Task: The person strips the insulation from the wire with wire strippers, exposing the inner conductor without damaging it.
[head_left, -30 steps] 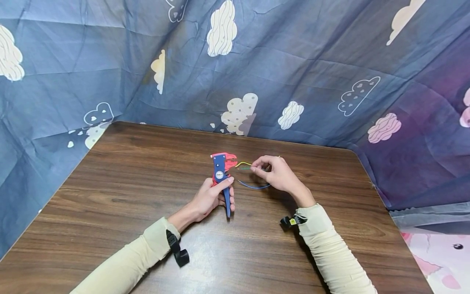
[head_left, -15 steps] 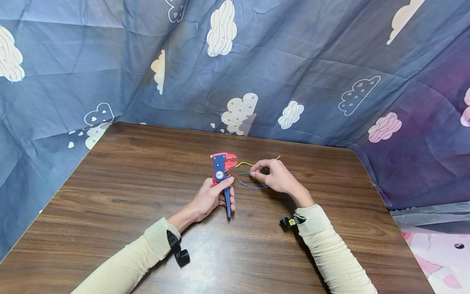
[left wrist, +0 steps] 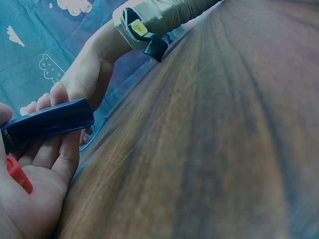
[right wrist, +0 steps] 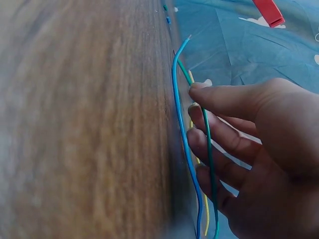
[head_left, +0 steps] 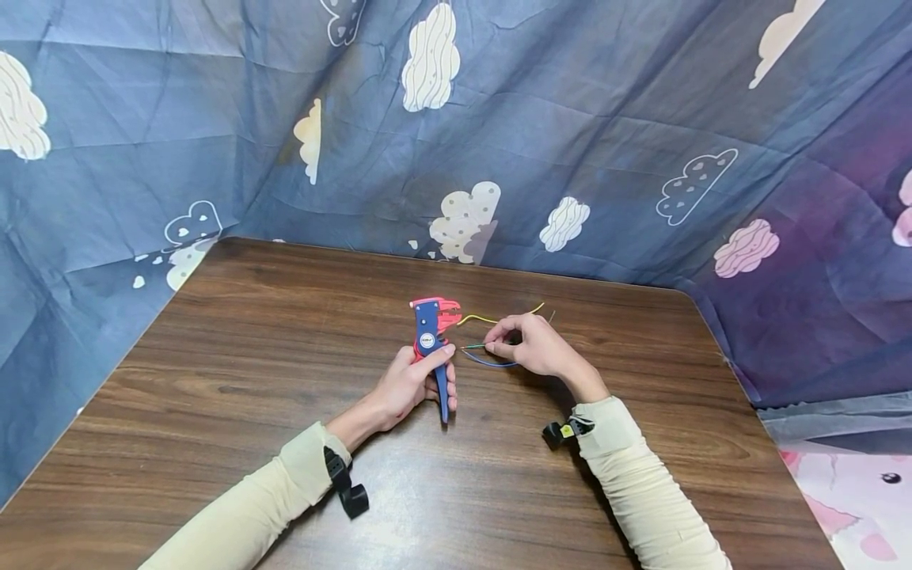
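My left hand (head_left: 395,388) grips a blue and red wire stripper (head_left: 426,323), its red head pointing right. In the left wrist view the blue handle (left wrist: 55,118) crosses the fingers, with a bit of red handle against the palm. To the right, my right hand (head_left: 537,345) pinches a green wire (right wrist: 211,149) between thumb and fingertips, close over the table. The green wire's bare end sticks out leftward. A blue wire (right wrist: 180,109) curves along the table beside that hand. Behind the fingers lies a yellow wire (head_left: 476,318), partly hidden by the hand.
A brown wood-grain table (head_left: 285,317) spreads under both hands. Blue cloth (head_left: 356,158) with cloud prints hangs behind it. Small green and blue bits (right wrist: 168,20) lie on the table in the right wrist view. Each sleeve carries a black strap (head_left: 345,487).
My right hand has shifted slightly toward me with the green wire, bringing its end down from near the yellow wire to the blue wire's tip. The left hand and wire stripper stay put.
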`<state>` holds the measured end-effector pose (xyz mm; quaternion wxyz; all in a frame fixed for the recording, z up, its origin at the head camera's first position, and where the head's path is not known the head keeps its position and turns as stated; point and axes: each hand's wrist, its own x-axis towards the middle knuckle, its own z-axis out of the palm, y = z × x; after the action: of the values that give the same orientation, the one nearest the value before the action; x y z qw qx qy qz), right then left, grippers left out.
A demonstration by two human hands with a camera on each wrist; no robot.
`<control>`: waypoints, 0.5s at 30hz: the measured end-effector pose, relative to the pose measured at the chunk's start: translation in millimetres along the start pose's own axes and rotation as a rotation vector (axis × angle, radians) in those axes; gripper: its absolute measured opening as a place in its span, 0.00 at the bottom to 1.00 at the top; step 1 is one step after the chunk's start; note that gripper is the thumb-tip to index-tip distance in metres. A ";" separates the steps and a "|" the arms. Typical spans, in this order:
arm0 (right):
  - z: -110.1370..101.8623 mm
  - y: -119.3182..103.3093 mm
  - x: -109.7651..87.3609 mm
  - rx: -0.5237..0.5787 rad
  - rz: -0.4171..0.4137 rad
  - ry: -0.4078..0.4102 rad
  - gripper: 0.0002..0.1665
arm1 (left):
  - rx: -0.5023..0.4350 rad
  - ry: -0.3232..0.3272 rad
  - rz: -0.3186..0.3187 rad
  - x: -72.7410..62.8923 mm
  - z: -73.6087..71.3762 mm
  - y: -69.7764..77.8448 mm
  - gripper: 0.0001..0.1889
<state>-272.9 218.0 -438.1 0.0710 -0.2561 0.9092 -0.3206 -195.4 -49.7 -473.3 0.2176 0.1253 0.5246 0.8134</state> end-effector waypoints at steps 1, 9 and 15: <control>0.0 0.1 0.1 0.001 0.002 -0.002 0.02 | -0.003 0.000 -0.001 0.2 -0.2 -0.3 0.30; -0.2 0.3 0.2 0.012 0.018 -0.007 0.02 | -0.011 -0.005 -0.002 -0.5 -0.2 -0.1 0.29; -1.0 0.6 -0.1 0.018 0.007 0.001 0.03 | -0.009 -0.015 -0.001 -0.3 -0.7 0.1 0.29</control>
<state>-273.4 219.0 -437.7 0.0740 -0.2519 0.9073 -0.3285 -195.4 -50.4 -473.5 0.2224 0.1301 0.5193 0.8148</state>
